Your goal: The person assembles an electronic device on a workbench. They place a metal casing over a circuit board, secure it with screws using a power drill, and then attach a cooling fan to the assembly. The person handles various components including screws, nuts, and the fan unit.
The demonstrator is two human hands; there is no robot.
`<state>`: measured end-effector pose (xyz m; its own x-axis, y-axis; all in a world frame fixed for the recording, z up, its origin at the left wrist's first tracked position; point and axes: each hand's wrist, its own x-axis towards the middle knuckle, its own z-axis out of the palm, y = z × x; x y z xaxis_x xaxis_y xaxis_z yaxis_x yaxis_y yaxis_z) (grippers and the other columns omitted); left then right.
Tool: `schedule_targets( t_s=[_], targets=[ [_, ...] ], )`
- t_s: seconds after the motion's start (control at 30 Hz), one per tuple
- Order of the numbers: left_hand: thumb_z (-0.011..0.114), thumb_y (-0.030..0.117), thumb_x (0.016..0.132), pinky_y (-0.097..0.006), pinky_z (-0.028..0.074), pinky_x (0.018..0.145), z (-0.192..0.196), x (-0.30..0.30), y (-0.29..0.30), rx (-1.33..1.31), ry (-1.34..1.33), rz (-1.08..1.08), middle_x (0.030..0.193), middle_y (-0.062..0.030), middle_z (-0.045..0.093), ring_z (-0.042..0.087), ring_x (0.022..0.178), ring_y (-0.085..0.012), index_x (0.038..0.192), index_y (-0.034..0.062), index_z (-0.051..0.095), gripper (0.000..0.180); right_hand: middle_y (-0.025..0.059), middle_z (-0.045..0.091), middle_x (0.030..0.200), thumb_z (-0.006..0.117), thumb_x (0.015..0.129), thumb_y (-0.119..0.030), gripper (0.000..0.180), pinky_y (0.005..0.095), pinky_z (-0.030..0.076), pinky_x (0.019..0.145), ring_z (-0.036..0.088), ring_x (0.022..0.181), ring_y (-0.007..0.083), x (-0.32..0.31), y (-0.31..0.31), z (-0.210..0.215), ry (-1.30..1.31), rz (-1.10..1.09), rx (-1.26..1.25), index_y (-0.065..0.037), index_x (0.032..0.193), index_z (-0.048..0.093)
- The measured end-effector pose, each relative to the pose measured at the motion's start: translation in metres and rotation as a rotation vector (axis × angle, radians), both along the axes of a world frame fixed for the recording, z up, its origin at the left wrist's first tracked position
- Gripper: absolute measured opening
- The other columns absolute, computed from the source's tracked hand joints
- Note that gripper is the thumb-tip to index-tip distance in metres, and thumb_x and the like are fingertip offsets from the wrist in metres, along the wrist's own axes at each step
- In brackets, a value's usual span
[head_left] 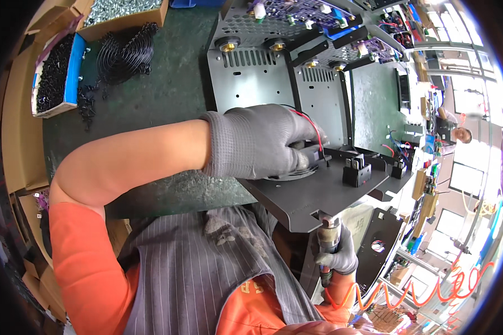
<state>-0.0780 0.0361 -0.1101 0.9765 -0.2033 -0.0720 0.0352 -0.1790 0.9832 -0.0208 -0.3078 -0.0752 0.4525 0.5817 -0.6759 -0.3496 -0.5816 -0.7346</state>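
L hand (262,142), grey glove, presses down w/ fingers (302,146) curled over a round black fan (296,170) on the metal chassis (318,192); fan sits under the fingers, mostly hidden. Red wire (314,127) runs over the knuckles. R hand (336,255) below the chassis edge, fingers wrapped round a powered screwdriver (328,231) pointing up. Green bench (151,100) carries a box of black screws (56,75).

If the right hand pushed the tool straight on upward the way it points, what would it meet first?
Most likely the underside edge of the dark metal plate: the tool in the right hand already points at it, though depth is unclear.
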Motion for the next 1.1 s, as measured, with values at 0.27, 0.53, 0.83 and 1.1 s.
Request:
schedule_targets(
  t_s=[0.27,0.53,0.83,1.1],
  targets=[
    [0.061,0.009,0.083,-0.035,0.049,0.079,0.002,0.000,-0.002,0.076,-0.128,-0.018,0.095,-0.0184,0.065,0.063,0.085,-0.0280,0.126,0.0009,0.056,0.044,0.0008,0.060,0.083,0.087,0.051,-0.015,0.080,0.0246,0.045,0.066,0.057,0.071,0.0095,-0.003,0.011,0.007,0.039,-0.050,0.003,-0.001,0.120,0.049],
    [0.061,0.008,0.082,-0.035,0.049,0.082,0.000,0.003,-0.003,0.161,-0.188,-0.016,0.100,-0.0186,0.065,0.063,0.090,-0.0270,0.126,0.0009,0.055,0.045,0.0050,0.060,0.076,0.094,0.045,-0.032,0.091,0.0257,0.044,0.053,0.058,0.059,0.0135,-0.003,0.008,-0.003,-0.020,-0.052,0.073,0.003,0.117,0.050],
    [0.058,0.013,0.085,-0.036,0.048,0.086,0.009,0.000,-0.007,0.201,-0.123,-0.048,0.104,-0.0169,0.066,0.063,0.096,-0.0254,0.131,0.0069,0.052,0.047,-0.0002,0.056,0.090,0.092,0.051,-0.033,0.092,0.0259,0.045,0.072,0.053,0.079,0.0087,0.006,0.003,-0.004,-0.031,0.072,0.013,0.000,0.124,0.047],
    [0.066,0.032,0.085,-0.035,0.050,0.087,-0.001,-0.022,0.000,0.172,-0.148,0.050,0.114,-0.0158,0.062,0.063,0.100,-0.0256,0.128,0.0053,0.054,0.052,-0.0033,0.056,0.080,0.092,0.050,-0.038,0.079,0.0244,0.043,0.064,0.051,0.069,0.0067,-0.009,-0.003,-0.018,-0.125,0.022,0.094,-0.003,0.110,0.053]
  ],
)
